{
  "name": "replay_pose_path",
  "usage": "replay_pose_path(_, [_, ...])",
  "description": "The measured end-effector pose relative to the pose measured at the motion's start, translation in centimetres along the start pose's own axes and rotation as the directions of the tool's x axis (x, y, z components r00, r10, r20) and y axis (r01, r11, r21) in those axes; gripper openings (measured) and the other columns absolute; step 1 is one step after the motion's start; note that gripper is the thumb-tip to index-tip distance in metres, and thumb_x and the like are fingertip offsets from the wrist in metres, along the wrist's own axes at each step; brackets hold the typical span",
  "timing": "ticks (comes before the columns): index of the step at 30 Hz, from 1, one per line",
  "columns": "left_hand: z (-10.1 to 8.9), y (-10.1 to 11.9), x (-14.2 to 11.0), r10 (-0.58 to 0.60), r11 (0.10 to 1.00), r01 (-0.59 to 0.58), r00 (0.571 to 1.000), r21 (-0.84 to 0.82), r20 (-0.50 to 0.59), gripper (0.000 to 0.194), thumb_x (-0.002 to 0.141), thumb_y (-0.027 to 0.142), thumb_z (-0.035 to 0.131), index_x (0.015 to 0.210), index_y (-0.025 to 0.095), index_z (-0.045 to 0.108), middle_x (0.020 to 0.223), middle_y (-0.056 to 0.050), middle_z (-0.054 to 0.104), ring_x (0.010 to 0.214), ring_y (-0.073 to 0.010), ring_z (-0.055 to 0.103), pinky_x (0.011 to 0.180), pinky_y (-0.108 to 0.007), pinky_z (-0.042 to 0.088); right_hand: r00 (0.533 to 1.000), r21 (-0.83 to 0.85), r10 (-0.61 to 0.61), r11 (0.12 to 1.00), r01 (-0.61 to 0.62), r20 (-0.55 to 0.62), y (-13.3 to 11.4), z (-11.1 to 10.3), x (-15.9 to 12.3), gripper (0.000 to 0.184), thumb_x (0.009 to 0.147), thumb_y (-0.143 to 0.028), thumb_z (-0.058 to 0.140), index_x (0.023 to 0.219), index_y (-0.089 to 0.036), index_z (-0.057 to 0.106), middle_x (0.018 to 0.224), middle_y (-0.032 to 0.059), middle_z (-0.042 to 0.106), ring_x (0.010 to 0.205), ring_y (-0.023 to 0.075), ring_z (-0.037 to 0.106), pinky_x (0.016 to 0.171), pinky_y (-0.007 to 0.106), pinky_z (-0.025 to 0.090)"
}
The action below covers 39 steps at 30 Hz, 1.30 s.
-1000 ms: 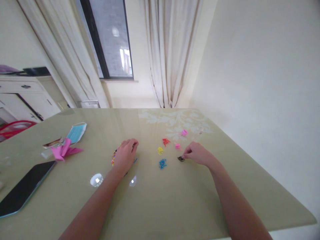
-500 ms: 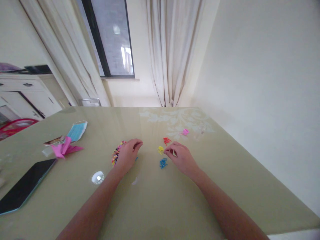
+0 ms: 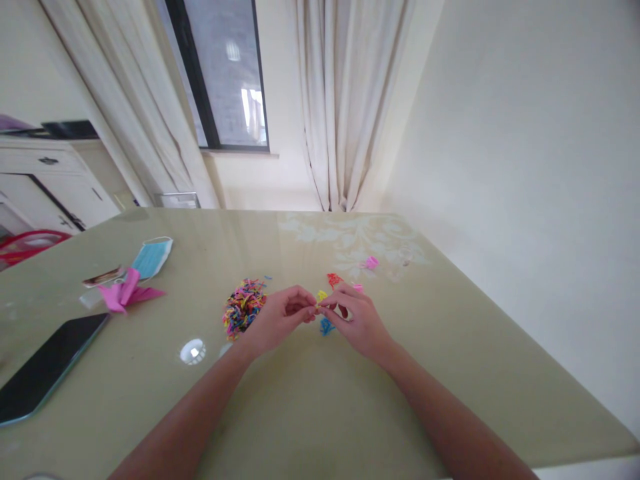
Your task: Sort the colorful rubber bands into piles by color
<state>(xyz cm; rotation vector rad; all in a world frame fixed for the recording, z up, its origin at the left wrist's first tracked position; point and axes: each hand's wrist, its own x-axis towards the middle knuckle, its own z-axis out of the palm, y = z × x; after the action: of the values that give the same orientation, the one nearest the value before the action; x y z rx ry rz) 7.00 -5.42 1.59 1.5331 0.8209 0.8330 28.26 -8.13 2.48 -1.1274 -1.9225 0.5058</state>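
My left hand and my right hand meet fingertip to fingertip over the table. Pinched between them is a tiny yellow piece, which looks like a small rubber band. Just beyond the fingers lies a small yellow heap of such bands. A red heap sits farther back, and a blue heap is nearer, partly covered by my right hand. Some pink bands show behind my right knuckles. Beside my left hand is a large mixed-colour pile of small rubber bands.
On the left are a black-screened phone, a pink folded paper figure and a blue face mask. A pink object lies at the back right of the glossy table. A wall runs along the right edge.
My left hand has moved right, from over the mixed pile to my right fingertips, uncovering the pile. My right hand has shifted slightly left, and both now pinch the yellow piece together.
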Motion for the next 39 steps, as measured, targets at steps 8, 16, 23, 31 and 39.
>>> replay_pose_path(8, [-3.4, -0.7, 0.4, 0.129, 0.693, 0.109, 0.954, 0.713, -0.271, 0.034, 0.101, 0.043, 0.053, 0.114, 0.020, 0.075, 0.118, -0.012, 0.078, 0.113, -0.0293, 0.069, 0.101, -0.044, 0.052, 0.956, 0.469, 0.268, 0.864, -0.185, -0.118, -1.7, -2.3, 0.3, 0.025, 0.083, -0.045, 0.084, 0.075, -0.022, 0.077, 0.070, 0.0003, 0.063, 0.064, 0.0152, 0.052, 0.062, 0.031, 0.043])
replay_pose_path(16, [-5.7, -2.7, 0.5, 0.048, 0.214, 0.295, 0.949, 0.931, -0.311, 0.031, 0.103, 0.032, 0.048, 0.115, 0.022, 0.076, 0.129, -0.014, 0.071, 0.123, -0.0335, 0.061, 0.104, -0.048, 0.047, 0.956, 0.556, 0.265, 0.817, -0.155, -0.124, -2.4, -2.7, 0.1, 0.023, 0.079, -0.044, 0.087, 0.072, -0.024, 0.077, 0.069, 0.0000, 0.063, 0.062, 0.0142, 0.051, 0.059, 0.030, 0.042])
replay_pose_path(23, [-6.0, -2.7, 1.0, 0.063, 0.319, 0.257, 0.955, 0.912, -0.291, 0.034, 0.101, 0.022, 0.045, 0.103, 0.023, 0.079, 0.112, -0.011, 0.076, 0.108, -0.0281, 0.069, 0.097, -0.040, 0.050, 0.977, 0.080, 0.163, 0.985, -0.153, -0.136, 1.2, -1.2, 0.6, 0.021, 0.090, -0.042, 0.077, 0.084, -0.024, 0.083, 0.076, 0.0046, 0.070, 0.062, 0.0160, 0.053, 0.061, 0.031, 0.043])
replay_pose_path(31, [-5.6, -2.4, 0.8, 0.090, 0.365, 0.244, 0.951, 0.899, -0.295, 0.038, 0.097, 0.013, 0.043, 0.108, 0.024, 0.079, 0.116, -0.011, 0.077, 0.109, -0.0287, 0.070, 0.096, -0.042, 0.052, 0.983, -0.321, 0.184, 0.930, -0.178, -0.010, 3.4, 1.4, 1.2, 0.014, 0.094, -0.022, 0.070, 0.090, -0.022, 0.084, 0.089, 0.0073, 0.076, 0.082, 0.0216, 0.069, 0.078, 0.035, 0.048])
replay_pose_path(39, [-5.8, -2.2, 0.9, 0.092, 0.407, 0.274, 0.937, 0.871, -0.337, 0.036, 0.096, 0.012, 0.047, 0.110, 0.022, 0.079, 0.121, -0.013, 0.077, 0.115, -0.0302, 0.070, 0.103, -0.046, 0.052, 0.969, -0.417, 0.249, 0.882, -0.222, 0.009, 3.8, 1.1, 1.1, 0.014, 0.094, -0.023, 0.071, 0.089, -0.021, 0.084, 0.095, 0.0083, 0.077, 0.084, 0.0233, 0.071, 0.076, 0.036, 0.050])
